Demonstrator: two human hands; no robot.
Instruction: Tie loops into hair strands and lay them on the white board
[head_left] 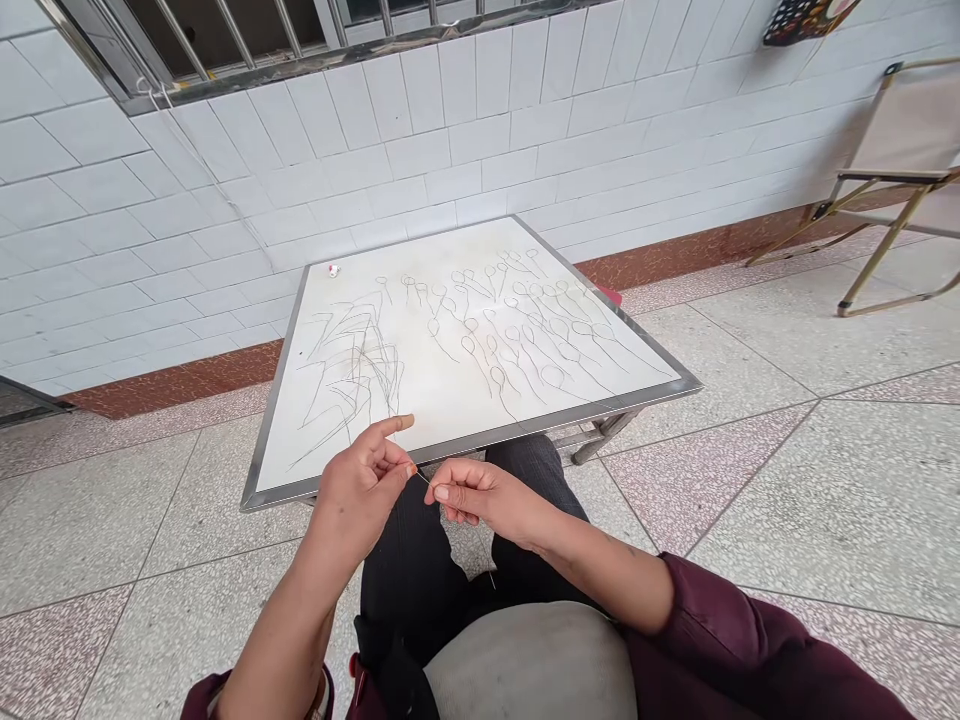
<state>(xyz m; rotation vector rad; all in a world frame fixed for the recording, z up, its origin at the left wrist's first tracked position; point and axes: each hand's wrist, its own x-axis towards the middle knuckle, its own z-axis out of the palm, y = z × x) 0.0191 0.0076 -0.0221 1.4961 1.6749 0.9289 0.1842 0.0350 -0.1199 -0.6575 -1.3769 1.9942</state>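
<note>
Just off the table's front edge, above my lap, a thin wire (424, 479) runs between my two hands. My left hand (360, 480) pinches one part of it between thumb and a finger, with another finger stretched out over the table. Close beside it, my right hand (480, 492) is closed on the wire with thumb and curled fingers. A thin end shows lower down, near my lap. Angular bent wires (365, 350) lie in a loose, tangled pile on the table's left side. On the right, several wires with a round loop and long tail (498, 378) lie spread out.
The white table (442, 400) has a grey metal rim and stands near a tiled wall (450, 160). A small white and red item (334, 270) sits at its far left corner. A folding chair (900, 170) stands at the right. Above the table is a barred window (247, 30).
</note>
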